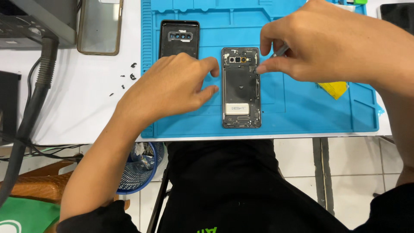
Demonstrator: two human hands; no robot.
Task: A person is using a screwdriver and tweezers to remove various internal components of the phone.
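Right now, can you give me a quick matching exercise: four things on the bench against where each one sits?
Things:
1. opened phone
2. back cover
3. yellow scrap
4. loose black bits

Places:
A. white table, left of the blue mat
B. mat's top left corner
C. mat's middle, between left hand and right hand
D. under the right hand's wrist

Pairs: 1-C, 2-B, 3-D, 4-A

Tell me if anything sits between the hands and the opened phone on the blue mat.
Nothing visible does. The left hand has its fingertips at the left edge of the opened phone, and the right hand holds a thin metal tool at its upper right edge. The removed back cover lies off to the left.
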